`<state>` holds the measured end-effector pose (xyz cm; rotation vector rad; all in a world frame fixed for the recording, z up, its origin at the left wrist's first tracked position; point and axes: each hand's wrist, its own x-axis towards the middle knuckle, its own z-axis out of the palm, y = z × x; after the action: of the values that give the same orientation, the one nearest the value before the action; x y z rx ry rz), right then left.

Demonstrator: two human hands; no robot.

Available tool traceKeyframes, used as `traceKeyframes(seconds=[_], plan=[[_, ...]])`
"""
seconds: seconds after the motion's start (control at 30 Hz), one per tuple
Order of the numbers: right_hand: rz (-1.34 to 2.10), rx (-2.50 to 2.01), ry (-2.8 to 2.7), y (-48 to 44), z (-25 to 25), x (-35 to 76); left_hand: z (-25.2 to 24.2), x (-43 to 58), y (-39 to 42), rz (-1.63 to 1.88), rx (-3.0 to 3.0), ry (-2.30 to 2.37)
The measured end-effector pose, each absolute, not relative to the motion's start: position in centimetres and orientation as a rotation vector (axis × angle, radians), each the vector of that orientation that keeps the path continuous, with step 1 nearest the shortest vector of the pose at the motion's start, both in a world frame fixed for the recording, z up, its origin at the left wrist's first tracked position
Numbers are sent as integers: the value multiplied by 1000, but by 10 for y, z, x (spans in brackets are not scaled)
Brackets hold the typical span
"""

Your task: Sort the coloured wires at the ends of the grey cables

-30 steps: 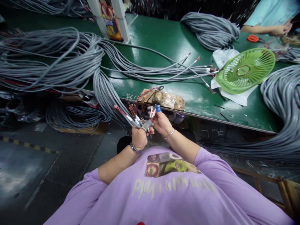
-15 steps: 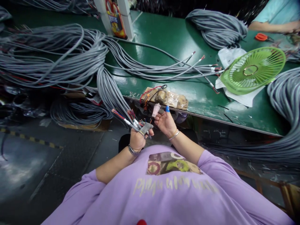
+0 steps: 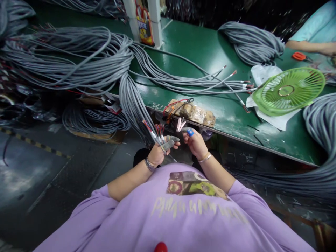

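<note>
My left hand is closed round a bunch of grey cables. Their stripped ends, with white sleeves and thin coloured wires, stick up past the fingers. Grey covers sit on some fingertips of this hand. Just to its right, my right hand is closed, with the blue-covered thumb against a grey-covered finger. What it pinches, if anything, is too small to make out. Beyond its fingertips a pink clip stands at the table edge, beside a taped cardboard block with red and black leads.
Coiled grey cables cover the green table at left, their ends stretching rightward. A green fan, orange-handled scissors and another coil are at right. A co-worker's arm rests at the far right.
My right thumb has come down against the finger, and the hand has turned from palm-up to a closed pinch. The left hand still grips the cables. The whole view has shifted slightly.
</note>
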<state>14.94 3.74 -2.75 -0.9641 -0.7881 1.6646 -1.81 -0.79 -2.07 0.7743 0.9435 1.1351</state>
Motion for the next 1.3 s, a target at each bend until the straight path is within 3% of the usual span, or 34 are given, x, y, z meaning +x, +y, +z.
traceKeyframes(seconds=[0.4,0.73,0.97,1.3], plan=[[1382,-956,-1597,1,-8,147,-41,-18,-23,995,1178,981],[1329,-1020,-1443,-5,-13,153,-23,-31,-38,1092,1162,821],[1196,-1047,-1312,1,-20,167,-19,-72,-69,1326,757,1006],[1260,-937,-1102,6,-9,165,-21,-124,-78,1432,777,1322]])
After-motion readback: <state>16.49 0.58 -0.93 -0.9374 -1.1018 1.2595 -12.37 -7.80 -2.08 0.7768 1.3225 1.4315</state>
